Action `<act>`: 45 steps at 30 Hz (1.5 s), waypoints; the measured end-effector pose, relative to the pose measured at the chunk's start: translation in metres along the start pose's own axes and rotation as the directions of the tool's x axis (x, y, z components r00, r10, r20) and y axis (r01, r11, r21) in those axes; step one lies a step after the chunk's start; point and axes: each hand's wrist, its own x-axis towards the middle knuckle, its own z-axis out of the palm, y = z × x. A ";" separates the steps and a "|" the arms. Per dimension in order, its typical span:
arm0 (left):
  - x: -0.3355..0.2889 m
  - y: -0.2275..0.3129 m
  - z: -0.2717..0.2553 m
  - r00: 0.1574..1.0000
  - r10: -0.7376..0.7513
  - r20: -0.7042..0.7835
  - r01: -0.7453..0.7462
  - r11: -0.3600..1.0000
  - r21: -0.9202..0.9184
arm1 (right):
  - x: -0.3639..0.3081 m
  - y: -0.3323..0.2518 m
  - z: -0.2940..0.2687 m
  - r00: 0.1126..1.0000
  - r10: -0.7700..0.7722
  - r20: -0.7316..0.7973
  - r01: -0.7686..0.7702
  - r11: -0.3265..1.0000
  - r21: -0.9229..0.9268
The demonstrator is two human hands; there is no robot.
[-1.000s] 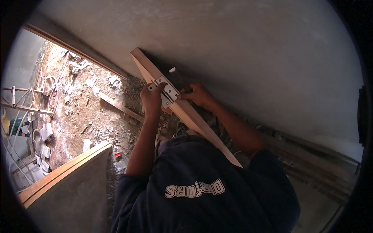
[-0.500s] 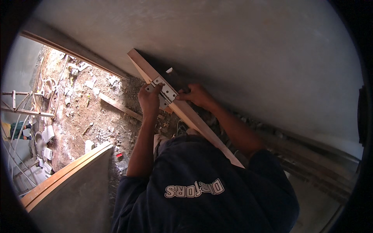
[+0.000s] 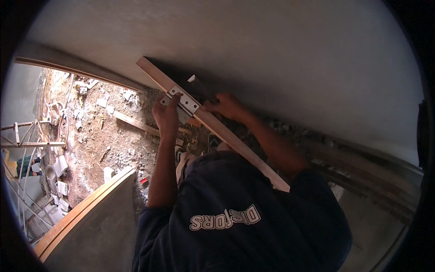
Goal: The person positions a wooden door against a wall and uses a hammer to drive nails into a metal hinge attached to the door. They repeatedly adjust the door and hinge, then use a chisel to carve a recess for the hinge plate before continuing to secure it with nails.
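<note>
My left hand [image 3: 166, 115] pinches a metal butt hinge [image 3: 186, 99], its thumb on the upper leaf. One leaf of the hinge lies along a long wooden board [image 3: 235, 143]; the other sticks out past the board's left side. The board runs slantwise from the wall toward my right side. My right hand [image 3: 226, 107] is closed, its thumb side at the hinge's lower right corner. A dark bar-like tool with a pale end [image 3: 192, 79] stretches from its fingers toward the wall; the exact kind is hard to make out.
A bare grey plastered wall [image 3: 281, 50] rises ahead and to the right. Rubble-strewn ground [image 3: 108, 136] with a loose wooden strip [image 3: 136, 123] lies to the left. A wood-edged panel [image 3: 86, 211] stands at lower left, near scaffold poles [image 3: 31, 145] and another person [image 3: 22, 167].
The board, hinge and both hands sit slightly farther left in view, as the view has shifted. My left hand still holds the hinge; the dark tool stays by my right hand.
</note>
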 end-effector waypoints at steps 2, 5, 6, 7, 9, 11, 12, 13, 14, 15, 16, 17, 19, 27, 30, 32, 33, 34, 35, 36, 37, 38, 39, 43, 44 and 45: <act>-0.009 0.018 0.001 1.000 -0.002 0.006 0.002 1.000 -0.016 | 0.004 -0.004 0.003 1.000 -0.024 0.000 0.024 1.000 -0.011; -0.012 0.022 0.001 1.000 -0.011 0.025 0.012 0.998 -0.063 | 0.003 -0.025 0.001 1.000 -0.004 0.004 0.004 0.998 -0.063; -0.012 0.021 0.000 0.999 -0.014 0.034 0.017 0.997 -0.081 | 0.007 -0.022 0.003 1.000 -0.011 -0.012 0.010 0.996 -0.086; -0.009 0.016 -0.001 0.999 -0.014 0.038 0.017 0.996 -0.086 | 0.009 -0.023 0.005 0.999 -0.020 -0.025 0.017 0.994 -0.111; -0.004 0.006 -0.002 0.999 -0.013 0.046 0.018 0.995 -0.098 | 0.009 -0.023 0.006 1.000 -0.028 -0.013 0.027 0.999 -0.045; -0.013 0.020 -0.002 0.993 -0.066 0.098 0.075 0.993 -0.091 | 0.009 -0.022 0.004 1.000 -0.012 -0.011 0.011 1.000 -0.016; -0.018 0.024 -0.002 0.988 -0.092 0.123 0.103 0.991 -0.086 | 0.008 -0.023 0.003 1.000 0.002 -0.010 -0.003 1.000 -0.021; -0.022 0.019 -0.001 0.991 -0.071 0.114 0.087 0.986 -0.144 | 0.008 -0.024 0.005 1.000 0.014 -0.007 -0.014 1.000 -0.025; -0.025 0.011 0.002 0.993 -0.051 0.105 0.071 0.977 -0.202 | 0.008 -0.022 0.007 1.000 0.012 -0.008 -0.012 1.000 -0.004; -0.027 0.006 0.003 0.995 -0.031 0.094 0.054 0.965 -0.258 | 0.009 -0.020 0.009 1.000 0.011 -0.008 -0.011 1.000 0.017; -0.026 0.007 0.002 0.993 -0.057 0.108 0.082 0.967 -0.241 | 0.009 -0.018 0.009 1.000 0.012 -0.013 -0.011 0.999 0.039; -0.025 0.009 0.001 0.989 -0.084 0.121 0.109 0.968 -0.224 | 0.010 -0.016 0.008 1.000 0.020 -0.007 -0.020 0.999 0.027; -0.024 0.013 0.000 0.984 -0.120 0.128 0.142 0.974 -0.178 | 0.009 -0.020 0.007 0.999 0.034 0.011 -0.034 0.999 0.001; -0.020 0.003 -0.008 0.985 -0.143 0.097 0.161 0.965 -0.208 | -0.004 -0.015 0.002 0.996 0.083 0.017 -0.083 0.996 0.012; -0.021 0.006 -0.006 0.991 -0.101 0.090 0.116 0.977 -0.177 | -0.001 -0.008 0.004 0.997 0.075 0.015 -0.075 0.997 -0.003; -0.023 0.013 -0.005 0.990 -0.090 0.108 0.108 0.980 -0.166 | -0.001 -0.010 0.003 0.996 0.086 0.020 -0.086 0.996 -0.010; -0.025 0.016 -0.005 0.989 -0.085 0.117 0.104 0.982 -0.160 | -0.002 -0.011 0.003 0.995 0.097 0.026 -0.097 0.995 -0.011; -0.025 0.014 -0.004 0.989 -0.090 0.116 0.107 0.982 -0.155 | -0.002 -0.013 0.003 0.994 0.105 0.032 -0.105 0.994 -0.012; -0.026 0.012 -0.004 0.989 -0.094 0.114 0.111 0.982 -0.150 | -0.002 -0.012 0.004 0.994 0.102 0.034 -0.103 0.995 0.008; -0.027 0.010 -0.004 0.989 -0.099 0.111 0.115 0.983 -0.145 | -0.001 -0.011 0.005 0.994 0.099 0.036 -0.100 0.995 0.027; -0.026 0.009 -0.004 0.988 -0.094 0.124 0.113 0.982 -0.152 | 0.000 -0.009 0.006 0.995 0.096 0.037 -0.098 0.994 0.048; -0.026 0.007 -0.005 0.987 -0.090 0.136 0.111 0.981 -0.158 | 0.001 -0.007 0.007 0.996 0.087 0.036 -0.089 0.994 0.062; -0.025 0.007 -0.006 0.985 -0.085 0.147 0.109 0.980 -0.165 | 0.002 -0.005 0.008 0.996 0.078 0.035 -0.080 0.994 0.076; -0.027 0.014 -0.004 0.981 -0.072 0.178 0.114 0.965 -0.238 | 0.006 0.005 0.010 0.999 0.041 0.035 -0.044 0.997 0.069; -0.026 0.012 -0.004 0.983 -0.067 0.169 0.109 0.961 -0.254 | 0.006 0.005 0.009 0.998 0.054 0.038 -0.056 0.997 0.056; -0.026 0.010 -0.003 0.985 -0.062 0.161 0.104 0.957 -0.270 | 0.006 0.005 0.009 0.997 0.067 0.041 -0.069 0.997 0.042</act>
